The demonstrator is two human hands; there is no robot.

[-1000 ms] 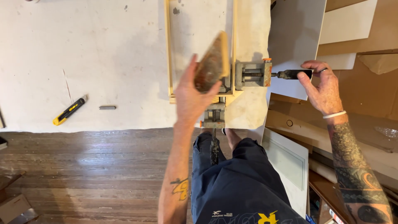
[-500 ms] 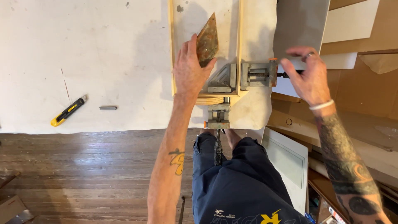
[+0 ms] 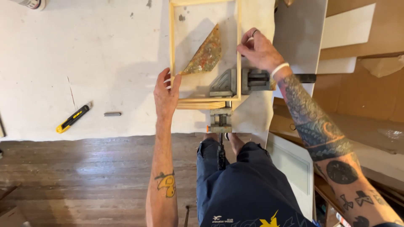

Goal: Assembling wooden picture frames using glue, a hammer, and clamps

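- Frame [image 3: 205, 50], thin pale wood, lies flat on the white table [image 3: 84, 54]; its near right corner sits in a metal corner clamp [image 3: 229, 86].
- Knife [image 3: 73, 119], yellow and black, lies far left, well apart from the work.
- Left hand [image 3: 166, 94]: I read it as flat and open on the frame's near left corner; half a second ago it held the mottled wedge [image 3: 205, 55], which now lies loose inside the frame.
- Right hand [image 3: 259, 50]: off the clamp handle now, fingers pinching the right rail.
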